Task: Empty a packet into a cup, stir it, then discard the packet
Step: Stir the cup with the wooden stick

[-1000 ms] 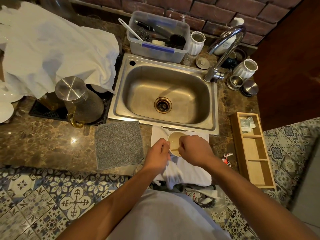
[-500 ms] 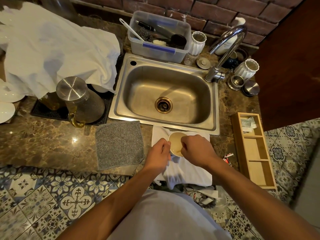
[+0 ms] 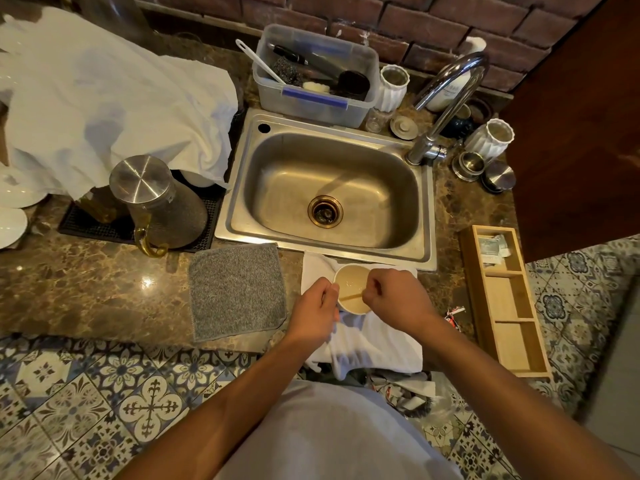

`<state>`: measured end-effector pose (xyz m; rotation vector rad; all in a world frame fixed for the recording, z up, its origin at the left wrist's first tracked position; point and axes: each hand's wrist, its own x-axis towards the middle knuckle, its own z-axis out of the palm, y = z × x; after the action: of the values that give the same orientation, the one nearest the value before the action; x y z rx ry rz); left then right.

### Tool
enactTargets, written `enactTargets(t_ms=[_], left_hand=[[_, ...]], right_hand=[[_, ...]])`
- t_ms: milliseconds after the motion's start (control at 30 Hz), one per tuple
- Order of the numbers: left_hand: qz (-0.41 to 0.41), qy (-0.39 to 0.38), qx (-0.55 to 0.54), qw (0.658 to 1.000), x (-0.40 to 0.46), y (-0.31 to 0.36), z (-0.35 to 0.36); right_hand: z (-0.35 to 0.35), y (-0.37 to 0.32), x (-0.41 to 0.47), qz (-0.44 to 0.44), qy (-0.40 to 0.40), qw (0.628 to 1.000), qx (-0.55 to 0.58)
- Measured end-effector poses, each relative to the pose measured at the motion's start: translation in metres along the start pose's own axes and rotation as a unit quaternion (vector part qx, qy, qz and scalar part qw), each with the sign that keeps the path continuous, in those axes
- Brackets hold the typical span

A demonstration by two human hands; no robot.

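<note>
We see a steel sink (image 3: 332,188) in the bench (image 3: 86,289); left of it a jug (image 3: 156,202), behind it a tub (image 3: 311,105), right of it a tray (image 3: 509,306).

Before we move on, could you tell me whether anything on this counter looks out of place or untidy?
Mostly it looks orderly. A torn red-and-white packet lies loose on the countertop between the white cloth and the wooden organizer, not yet discarded. The cloth under the cup hangs crumpled over the counter's front edge.

Near rim of the cup (image 3: 349,282) behind both hands, white plates (image 3: 14,209) cut off at left
</note>
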<state>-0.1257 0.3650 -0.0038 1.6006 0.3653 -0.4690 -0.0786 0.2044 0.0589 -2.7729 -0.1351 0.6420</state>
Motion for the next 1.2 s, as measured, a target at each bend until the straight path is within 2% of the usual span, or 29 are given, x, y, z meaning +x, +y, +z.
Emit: enactTargets(t_ms=[100,200,400,567,733,867,1000,1100,1200], left_hand=[[0.014,0.003,0.023,1.000,0.000,-0.001,-0.001],[0.027,0.009,0.035,0.999,0.002,-0.003,-0.001],[0.044,0.004,0.043,0.998,0.003,-0.003,-0.003],[0.032,0.004,0.052,0.998,0.003,-0.001,-0.003],[0.018,0.012,0.049,0.999,0.004,-0.005,-0.004],[0.005,0.012,0.037,0.999,0.000,-0.001,-0.005],[0.002,0.018,0.036,0.999,-0.003,0.004,-0.003],[-0.003,0.022,0.029,0.999,-0.004,0.005,-0.001],[-0.011,0.033,0.014,0.999,-0.008,0.007,0.002]], right_hand=[[-0.012,0.013,-0.006,0.025,0.023,0.998,0.050],[-0.030,0.033,-0.023,0.029,0.048,0.987,0.149],[-0.036,0.080,-0.058,0.083,0.045,0.933,0.348],[-0.015,0.120,-0.078,0.159,0.035,0.902,0.400],[-0.004,0.143,-0.087,0.217,0.073,0.818,0.528],[0.033,0.161,-0.081,0.283,0.064,0.770,0.569],[0.076,0.163,-0.076,0.351,0.046,0.699,0.622],[0.092,0.153,-0.078,0.347,0.046,0.679,0.645],[0.098,0.143,-0.080,0.367,0.059,0.691,0.620]])
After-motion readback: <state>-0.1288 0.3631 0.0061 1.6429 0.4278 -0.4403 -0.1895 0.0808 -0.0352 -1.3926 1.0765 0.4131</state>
